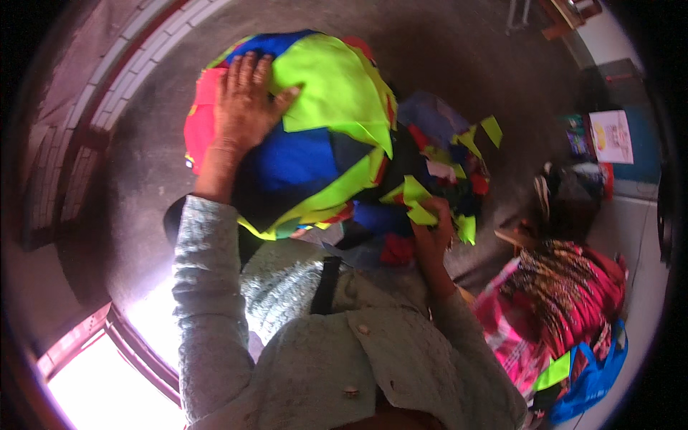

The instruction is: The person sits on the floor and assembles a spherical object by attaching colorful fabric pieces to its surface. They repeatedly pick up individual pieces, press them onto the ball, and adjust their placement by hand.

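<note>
In front of me is a large rounded bundle (297, 161) covered with overlapping fabric pieces in blue, neon yellow-green, red and black. My left hand (246, 104) lies flat on its upper left part, fingers spread. A wide yellow-green fabric piece (330, 79) covers the bundle's top right beside my thumb. Lower and to the right, my right hand (434, 231) is closed on a yellow-green fabric scrap (418, 201); its fingertips are partly hidden. Just beyond that hand lies a pile of mixed fabric scraps (448, 161).
At right sit a pink and patterned cloth heap (559, 294) and a blue bag (595, 376). Farther up are a paper sheet (611, 136) and a wooden piece of furniture (566, 16). Bright light enters through an opening (107, 383) at lower left. A brick-patterned wall edge (136, 68) curves at upper left.
</note>
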Action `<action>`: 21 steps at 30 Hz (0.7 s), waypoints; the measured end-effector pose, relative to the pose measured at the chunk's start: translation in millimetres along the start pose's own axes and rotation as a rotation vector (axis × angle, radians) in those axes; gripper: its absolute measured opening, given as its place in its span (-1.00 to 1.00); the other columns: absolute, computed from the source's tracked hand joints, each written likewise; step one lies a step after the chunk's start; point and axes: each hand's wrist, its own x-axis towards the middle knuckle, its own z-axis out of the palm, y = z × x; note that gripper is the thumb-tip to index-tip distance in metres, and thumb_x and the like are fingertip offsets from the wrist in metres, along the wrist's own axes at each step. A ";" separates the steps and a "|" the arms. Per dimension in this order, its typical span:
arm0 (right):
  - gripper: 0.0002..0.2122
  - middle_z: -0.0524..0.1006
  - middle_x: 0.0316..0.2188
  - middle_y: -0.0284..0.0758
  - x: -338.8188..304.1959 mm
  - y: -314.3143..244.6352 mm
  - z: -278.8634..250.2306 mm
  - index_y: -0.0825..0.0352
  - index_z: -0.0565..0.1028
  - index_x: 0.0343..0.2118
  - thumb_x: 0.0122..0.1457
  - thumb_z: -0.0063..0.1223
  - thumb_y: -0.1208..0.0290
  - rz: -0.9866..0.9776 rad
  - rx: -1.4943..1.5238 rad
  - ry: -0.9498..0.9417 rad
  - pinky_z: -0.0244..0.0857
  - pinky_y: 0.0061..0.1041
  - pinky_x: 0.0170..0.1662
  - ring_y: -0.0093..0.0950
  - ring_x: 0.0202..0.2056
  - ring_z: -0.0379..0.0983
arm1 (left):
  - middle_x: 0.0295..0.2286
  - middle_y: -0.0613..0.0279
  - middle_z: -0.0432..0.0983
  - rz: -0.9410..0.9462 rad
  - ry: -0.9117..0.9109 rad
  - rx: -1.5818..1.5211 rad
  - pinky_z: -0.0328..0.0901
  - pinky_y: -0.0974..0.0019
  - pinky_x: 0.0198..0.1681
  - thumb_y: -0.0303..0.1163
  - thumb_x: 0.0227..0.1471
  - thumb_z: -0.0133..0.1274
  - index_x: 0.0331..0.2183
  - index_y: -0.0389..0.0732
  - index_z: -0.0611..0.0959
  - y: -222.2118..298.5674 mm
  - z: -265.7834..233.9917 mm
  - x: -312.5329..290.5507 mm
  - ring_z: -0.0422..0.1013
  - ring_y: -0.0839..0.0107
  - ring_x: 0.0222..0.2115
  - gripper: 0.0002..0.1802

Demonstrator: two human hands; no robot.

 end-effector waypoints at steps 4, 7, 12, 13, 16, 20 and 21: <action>-0.77 0.40 -0.33 -0.39 3.6 -6.4 -2.1 0.35 0.39 -0.26 -0.02 0.11 0.60 0.096 0.034 0.042 0.19 -0.60 -0.14 -0.58 -0.28 0.31 | 0.15 -0.05 0.14 -0.009 -0.132 0.065 -0.09 0.01 0.23 0.23 0.06 -0.18 0.16 -0.19 0.27 1.6 -6.0 5.6 0.02 0.09 0.20 -0.18; -0.77 0.46 -0.32 -0.36 9.6 1.1 -7.4 0.35 0.41 -0.25 0.00 0.14 0.55 0.192 0.000 0.075 0.24 -0.57 -0.15 -0.56 -0.28 0.37 | 0.16 -0.04 0.12 -0.031 -0.160 0.064 -0.08 0.02 0.23 0.24 0.06 -0.18 0.16 -0.17 0.27 5.4 -8.5 7.2 0.00 0.10 0.21 -0.18; -0.73 0.50 -0.35 -0.44 39.5 -11.0 -4.7 0.35 0.45 -0.21 -0.02 0.16 0.54 0.238 0.320 0.067 0.27 -0.59 -0.18 -0.63 -0.30 0.38 | 0.14 -0.07 0.16 -0.063 -0.084 -0.103 -0.09 0.00 0.22 0.25 0.03 -0.13 0.14 -0.18 0.30 -2.2 -12.0 4.4 0.02 0.07 0.20 -0.16; -0.73 0.50 -0.36 -0.46 44.7 -9.3 -5.7 0.35 0.45 -0.20 -0.02 0.14 0.55 0.224 0.336 0.000 0.25 -0.61 -0.17 -0.65 -0.30 0.37 | 0.13 -0.08 0.18 -0.067 -0.045 -0.168 -0.09 -0.01 0.22 0.26 0.02 -0.11 0.13 -0.18 0.31 -0.6 -15.7 6.9 0.03 0.06 0.20 -0.16; -0.73 0.50 -0.35 -0.47 47.1 -14.2 3.5 0.34 0.45 -0.19 -0.01 0.13 0.56 0.326 0.539 -0.088 0.24 -0.63 -0.17 -0.66 -0.30 0.37 | 0.09 -0.12 0.22 -0.024 0.081 -0.209 -0.03 -0.03 0.18 0.17 -0.01 0.01 0.09 -0.23 0.36 16.4 -37.6 2.5 0.10 0.01 0.16 -0.20; -0.72 0.50 -0.31 -0.47 43.3 2.0 1.6 0.33 0.45 -0.17 -0.01 0.13 0.56 0.260 0.575 -0.150 0.25 -0.62 -0.18 -0.65 -0.28 0.37 | -0.12 -0.04 0.45 0.019 -0.056 -0.805 0.21 0.11 0.02 -0.22 -0.22 0.30 -0.05 -0.30 0.48 97.0 -89.4 -16.8 0.33 0.03 -0.06 -0.33; -0.72 0.49 -0.30 -0.46 40.1 -1.5 4.1 0.34 0.44 -0.17 0.00 0.13 0.56 0.246 0.589 -0.154 0.25 -0.61 -0.17 -0.65 -0.27 0.37 | -0.12 -0.01 0.45 0.122 -0.086 -0.900 0.21 0.11 0.02 -0.28 -0.28 0.33 -0.08 -0.28 0.51 113.1 -84.3 -24.0 0.33 0.05 -0.06 -0.34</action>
